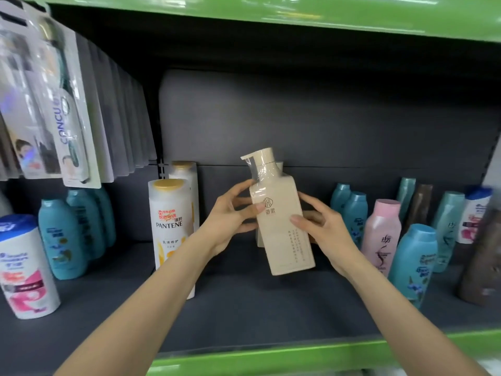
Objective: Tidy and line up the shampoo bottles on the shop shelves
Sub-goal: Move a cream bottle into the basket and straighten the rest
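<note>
Beige pump bottle (pixel 282 221) tilted, film-wrapped neck, possibly sealed

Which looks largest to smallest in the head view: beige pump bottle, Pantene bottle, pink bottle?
1. Pantene bottle and beige pump bottle look alike; the beige one is held nearer, so unsure.
2. Pink bottle, smallest.

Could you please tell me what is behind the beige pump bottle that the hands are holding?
Behind the beige pump bottle, slivers of what looks like another beige bottle show; the rest is covered. Beyond is the dark back panel.
</note>
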Motion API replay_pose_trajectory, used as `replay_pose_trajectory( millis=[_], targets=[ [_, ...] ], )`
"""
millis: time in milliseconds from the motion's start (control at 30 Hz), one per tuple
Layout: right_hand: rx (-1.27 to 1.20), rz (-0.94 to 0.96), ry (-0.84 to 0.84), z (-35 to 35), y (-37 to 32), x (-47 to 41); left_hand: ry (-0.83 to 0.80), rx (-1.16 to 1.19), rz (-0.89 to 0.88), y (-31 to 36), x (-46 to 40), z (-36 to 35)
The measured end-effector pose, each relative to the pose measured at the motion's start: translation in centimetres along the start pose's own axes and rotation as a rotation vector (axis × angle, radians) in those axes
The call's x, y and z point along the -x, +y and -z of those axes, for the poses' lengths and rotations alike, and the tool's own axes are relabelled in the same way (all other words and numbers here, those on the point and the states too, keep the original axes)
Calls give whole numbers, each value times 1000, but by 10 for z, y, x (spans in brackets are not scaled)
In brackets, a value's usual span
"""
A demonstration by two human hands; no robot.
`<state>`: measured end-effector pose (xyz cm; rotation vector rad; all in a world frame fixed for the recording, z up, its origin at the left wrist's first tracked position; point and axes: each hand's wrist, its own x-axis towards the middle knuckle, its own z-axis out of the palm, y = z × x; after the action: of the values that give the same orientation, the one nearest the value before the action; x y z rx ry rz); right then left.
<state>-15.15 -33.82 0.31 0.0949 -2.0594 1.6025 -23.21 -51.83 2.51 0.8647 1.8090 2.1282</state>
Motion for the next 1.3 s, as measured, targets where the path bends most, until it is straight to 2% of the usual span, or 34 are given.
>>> replay_pose_trajectory(
  millis=[67,100,167,233,300,367,500,600,667,800,1033,1300],
  targets=[
    [82,59,50,-2,-3,0,60,-39,17,2,1,-2],
    [151,84,72,-4,-4,1,142,-87,0,3,0,-3],
    [309,127,104,-8,-3,2,337,-202,-109,5,-2,-1],
    [447,172,124,-8,1,3,406,-344,-263,10,-3,1],
    [561,225,131,-7,4,5,376,-427,-324,15,-3,2],
    [664,285,143,-6,4,9,366,-410,-268,19,-7,3],
    [825,378,174,-4,4,18,359,-208,-65,18,-14,6],
    [847,402,198,-2,3,21,345,-114,-42,22,-11,7],
    [847,398,204,1,1,19,303,-80,-109,26,-6,5],
    [863,410,248,4,-3,14,246,-169,-265,25,6,6],
    [1071,787,369,9,10,10,202,-264,-336,26,23,19],
    [1068,975,506,9,14,8,131,-363,-476,35,35,20]
  ],
)
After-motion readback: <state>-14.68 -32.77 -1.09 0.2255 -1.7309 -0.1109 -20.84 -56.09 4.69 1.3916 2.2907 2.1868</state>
